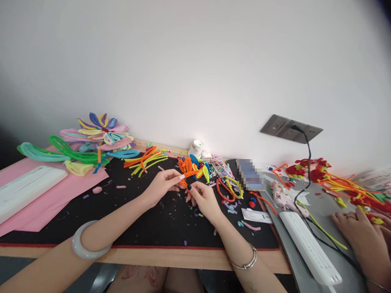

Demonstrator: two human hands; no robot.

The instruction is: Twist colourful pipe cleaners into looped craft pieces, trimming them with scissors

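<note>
My left hand [163,186] and my right hand [204,198] meet over the black mat [146,228], fingertips pinched on an orange pipe cleaner [191,173]. Its lower end is partly hidden by my fingers. Just behind them lie looped orange pipe cleaners [184,164] and yellow loops [204,174]. Left of these rests a bundle of straight yellow and orange pipe cleaners [149,160]. Beside my right hand, a red curved piece [220,194] sits by a heap of coloured clippings [224,166].
Pipe-cleaner flowers [100,132] and a white box [30,189] rest on pink sheets [88,185] at left. Rightward are a phone [250,175], a glue gun [281,195], a power strip [310,248] with a black cable, and another person's hand [357,230] near red figures [301,169].
</note>
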